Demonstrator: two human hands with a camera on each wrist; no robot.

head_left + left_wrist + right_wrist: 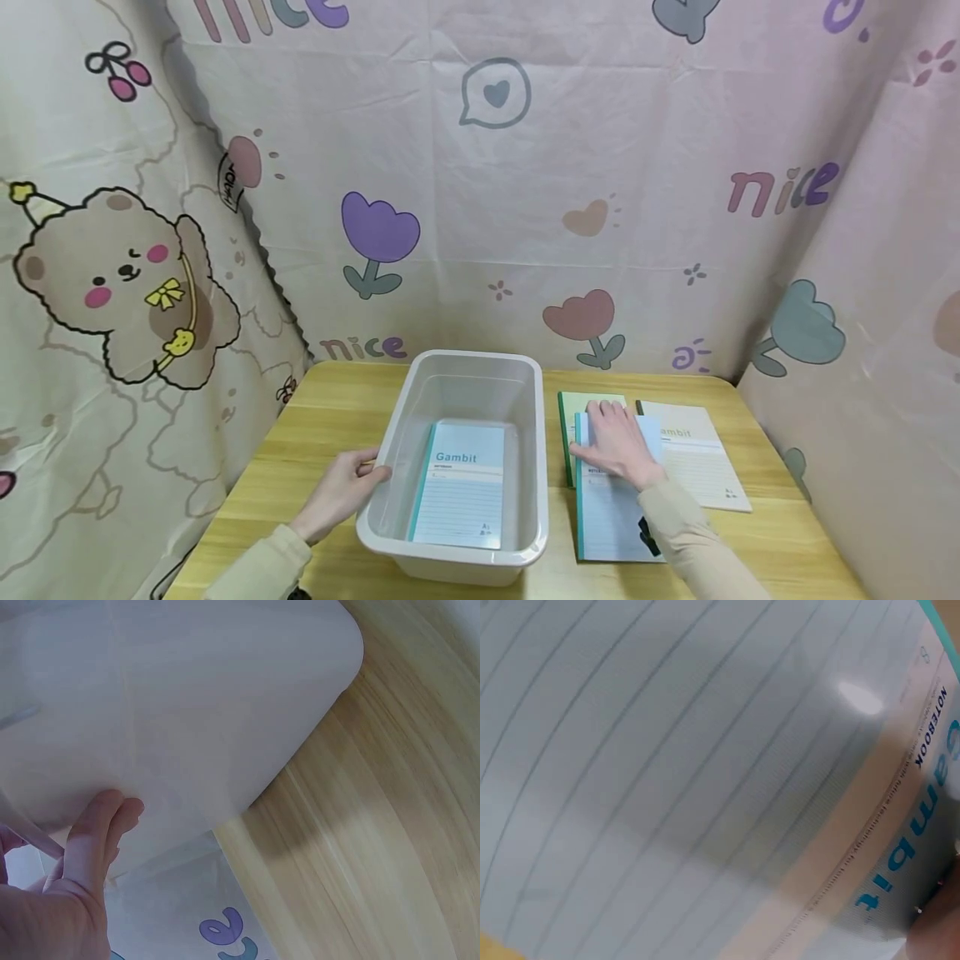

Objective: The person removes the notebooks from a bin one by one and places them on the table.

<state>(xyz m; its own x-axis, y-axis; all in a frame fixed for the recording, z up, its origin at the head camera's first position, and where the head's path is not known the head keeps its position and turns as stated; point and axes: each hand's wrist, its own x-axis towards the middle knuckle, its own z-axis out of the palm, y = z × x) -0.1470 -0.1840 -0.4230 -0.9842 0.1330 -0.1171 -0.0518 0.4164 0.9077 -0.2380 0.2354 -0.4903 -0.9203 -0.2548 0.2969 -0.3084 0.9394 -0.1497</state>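
My left hand grips the left rim of a pale grey plastic bin, thumb on the inner side and fingers outside. The left wrist view shows those fingers against the bin's outer wall. Inside the bin a blue "Gambit" notebook lies flat, cover up. To the right, my right hand holds a second blue notebook near its upper end, thumb at the teal spine. In the right wrist view this notebook's lined cover fills the picture, with a fingertip at its edge.
Partly beneath the held notebook lies a green notebook with a dark green spine. A cream notebook lies to its right. All stand on a wooden table, with printed curtains behind and at both sides.
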